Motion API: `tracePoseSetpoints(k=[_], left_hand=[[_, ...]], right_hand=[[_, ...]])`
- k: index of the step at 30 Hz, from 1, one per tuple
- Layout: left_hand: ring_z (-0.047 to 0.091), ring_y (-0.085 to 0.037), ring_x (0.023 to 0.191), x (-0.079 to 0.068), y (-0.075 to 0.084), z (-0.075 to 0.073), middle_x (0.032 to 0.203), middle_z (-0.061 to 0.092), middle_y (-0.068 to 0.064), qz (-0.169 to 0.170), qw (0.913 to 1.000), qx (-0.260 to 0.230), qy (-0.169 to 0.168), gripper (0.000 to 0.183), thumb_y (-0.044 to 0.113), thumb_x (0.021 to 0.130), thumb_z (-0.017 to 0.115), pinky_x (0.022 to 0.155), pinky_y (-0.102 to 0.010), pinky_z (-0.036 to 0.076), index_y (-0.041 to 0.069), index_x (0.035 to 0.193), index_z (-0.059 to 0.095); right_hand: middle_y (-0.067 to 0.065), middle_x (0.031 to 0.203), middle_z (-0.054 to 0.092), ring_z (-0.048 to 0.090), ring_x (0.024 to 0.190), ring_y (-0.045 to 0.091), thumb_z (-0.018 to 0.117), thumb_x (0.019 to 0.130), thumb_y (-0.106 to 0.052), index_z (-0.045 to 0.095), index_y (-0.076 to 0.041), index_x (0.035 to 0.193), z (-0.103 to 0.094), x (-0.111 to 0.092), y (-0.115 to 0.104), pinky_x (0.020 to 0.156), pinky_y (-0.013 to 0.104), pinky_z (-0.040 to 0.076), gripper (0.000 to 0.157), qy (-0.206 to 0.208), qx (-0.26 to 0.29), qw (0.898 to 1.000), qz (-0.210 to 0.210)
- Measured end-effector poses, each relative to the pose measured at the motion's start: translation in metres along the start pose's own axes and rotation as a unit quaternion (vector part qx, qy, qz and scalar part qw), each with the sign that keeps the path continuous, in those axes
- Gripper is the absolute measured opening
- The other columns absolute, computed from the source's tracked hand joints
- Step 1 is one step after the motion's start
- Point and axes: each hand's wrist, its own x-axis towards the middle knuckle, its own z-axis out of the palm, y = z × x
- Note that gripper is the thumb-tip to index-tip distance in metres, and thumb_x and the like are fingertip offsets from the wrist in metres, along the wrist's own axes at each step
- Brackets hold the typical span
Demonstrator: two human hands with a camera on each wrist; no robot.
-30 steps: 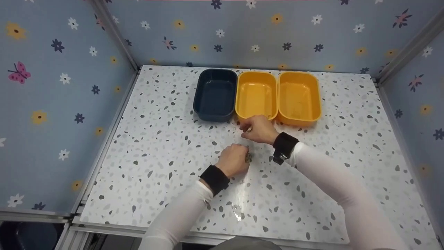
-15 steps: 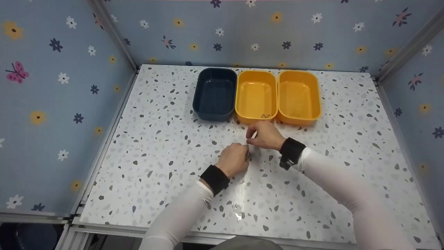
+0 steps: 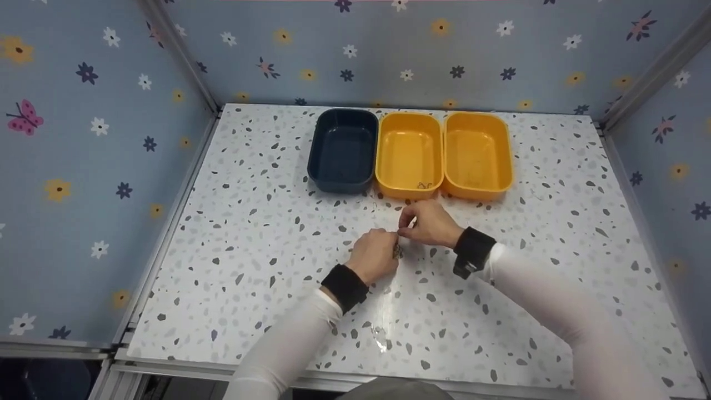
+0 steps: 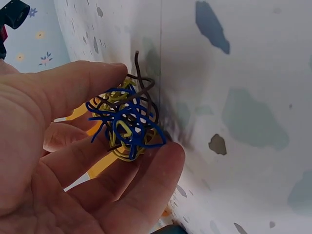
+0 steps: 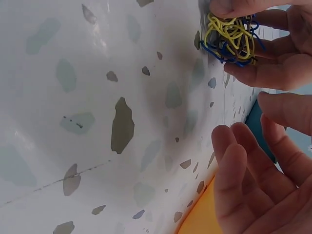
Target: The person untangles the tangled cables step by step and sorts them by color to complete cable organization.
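Note:
My left hand (image 3: pixel 373 255) holds a small tangle of bent, coated wire pieces (image 4: pixel 127 119), blue, yellow and brown. Thumb and fingers close around it near the tabletop, and a brown end sticks up past the thumb. Seen from the right wrist, yellow loops face out with blue ones at the edge. My right hand (image 3: pixel 430 223) is beside it, fingers loosely bent, with a gap between thumb and fingers and nothing visible in them. In the middle yellow container (image 3: pixel 410 194), thin dark wire pieces (image 3: pixel 424 185) lie at the near end.
Left of the middle container stands a dark blue container (image 3: pixel 343 186); to its right is another yellow container (image 3: pixel 479 194). All three stand side by side at the back of the speckled white table (image 3: pixel 250 222). Flower-patterned panels (image 3: pixel 377 50) enclose the back and sides.
My right hand has drawn back from the front of the middle yellow container toward the left hand, uncovering the dark wire pieces inside. The left hand stays in place with the tangle.

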Motion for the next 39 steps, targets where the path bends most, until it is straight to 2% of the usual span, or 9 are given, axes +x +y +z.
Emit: tracePoseSetpoints(k=[11, 12, 18, 19, 23, 32, 36, 37, 39], left_hand=[[0.077, -0.036, 0.088, 0.000, 0.000, 0.000, 0.094, 0.079, -0.014, -0.001, 1.0000, 0.003, 0.007, 0.006, 0.011, 0.093, 0.074, 0.077, -0.052, 0.065, 0.008, 0.093, 0.078], [0.077, -0.033, 0.087, 0.003, -0.006, 0.010, 0.092, 0.078, -0.011, 0.003, 0.9999, 0.005, 0.015, 0.007, 0.014, 0.094, 0.073, 0.075, -0.050, 0.065, 0.009, 0.091, 0.078], [0.076, -0.032, 0.083, 0.009, -0.013, 0.020, 0.088, 0.076, -0.010, 0.011, 0.9997, 0.005, 0.023, 0.011, 0.018, 0.095, 0.075, 0.068, -0.051, 0.061, 0.011, 0.087, 0.076], [0.076, -0.034, 0.083, 0.007, -0.008, 0.013, 0.089, 0.077, -0.012, 0.008, 0.9998, 0.004, 0.016, 0.008, 0.015, 0.094, 0.076, 0.068, -0.052, 0.061, 0.009, 0.089, 0.077], [0.073, -0.031, 0.078, 0.014, -0.017, 0.031, 0.086, 0.075, -0.010, 0.017, 0.9985, 0.034, 0.039, 0.004, 0.015, 0.090, 0.075, 0.059, -0.052, 0.054, 0.013, 0.088, 0.076], [0.076, -0.032, 0.091, 0.001, 0.003, 0.001, 0.098, 0.078, -0.013, -0.019, 0.9996, 0.019, -0.007, 0.016, 0.023, 0.097, 0.078, 0.076, -0.047, 0.064, 0.008, 0.101, 0.079], [0.074, -0.029, 0.094, 0.002, 0.004, 0.003, 0.100, 0.078, -0.011, -0.021, 0.9995, 0.015, -0.016, 0.019, 0.028, 0.099, 0.077, 0.079, -0.045, 0.063, 0.010, 0.101, 0.082], [0.074, -0.028, 0.094, 0.007, -0.003, 0.014, 0.099, 0.078, -0.010, -0.015, 0.9997, 0.019, -0.006, 0.020, 0.028, 0.100, 0.075, 0.080, -0.045, 0.063, 0.010, 0.100, 0.083], [0.073, -0.028, 0.092, 0.007, -0.004, 0.016, 0.097, 0.077, -0.010, -0.008, 0.9998, 0.017, -0.001, 0.018, 0.024, 0.101, 0.073, 0.080, -0.045, 0.063, 0.010, 0.099, 0.084]], right_hand=[[0.005, 0.085, 0.083, 0.067, 0.079, 0.017, 0.084, 0.095, -0.022, 0.084, -0.010, 0.090, 0.006, -0.008, 0.004, 0.076, 0.029, 0.049, 0.013, -0.009, 0.000, 1.000, -0.001], [0.005, 0.084, 0.083, 0.066, 0.078, 0.015, 0.084, 0.096, -0.023, 0.084, -0.010, 0.090, 0.006, -0.008, 0.005, 0.075, 0.029, 0.049, 0.014, -0.010, 0.001, 1.000, -0.001], [0.006, 0.084, 0.082, 0.064, 0.075, 0.012, 0.080, 0.096, -0.023, 0.084, -0.009, 0.090, 0.010, -0.012, 0.007, 0.071, 0.027, 0.048, 0.015, -0.024, 0.005, 1.000, 0.002], [0.006, 0.083, 0.082, 0.064, 0.074, 0.011, 0.079, 0.096, -0.022, 0.084, -0.009, 0.091, 0.011, -0.013, 0.008, 0.071, 0.027, 0.048, 0.014, -0.030, 0.007, 1.000, 0.005], [0.005, 0.081, 0.080, 0.061, 0.072, 0.010, 0.077, 0.095, -0.020, 0.085, -0.009, 0.092, 0.015, -0.015, 0.010, 0.070, 0.026, 0.047, 0.014, -0.059, 0.018, 0.998, 0.022], [0.004, 0.076, 0.078, 0.057, 0.067, 0.007, 0.076, 0.092, -0.019, 0.085, -0.007, 0.091, 0.023, -0.019, 0.011, 0.066, 0.024, 0.046, 0.015, -0.082, 0.042, 0.995, 0.023], [0.005, 0.075, 0.077, 0.056, 0.067, 0.007, 0.077, 0.095, -0.020, 0.085, -0.006, 0.091, 0.025, -0.020, 0.010, 0.067, 0.025, 0.046, 0.016, -0.081, 0.049, 0.995, 0.020], [0.004, 0.074, 0.077, 0.056, 0.067, 0.007, 0.077, 0.095, -0.021, 0.085, -0.007, 0.091, 0.026, -0.020, 0.011, 0.067, 0.025, 0.047, 0.017, -0.081, 0.050, 0.995, 0.019], [0.004, 0.073, 0.076, 0.057, 0.066, 0.007, 0.077, 0.097, -0.021, 0.084, -0.007, 0.090, 0.026, -0.020, 0.011, 0.066, 0.025, 0.047, 0.017, -0.083, 0.054, 0.995, 0.024]])
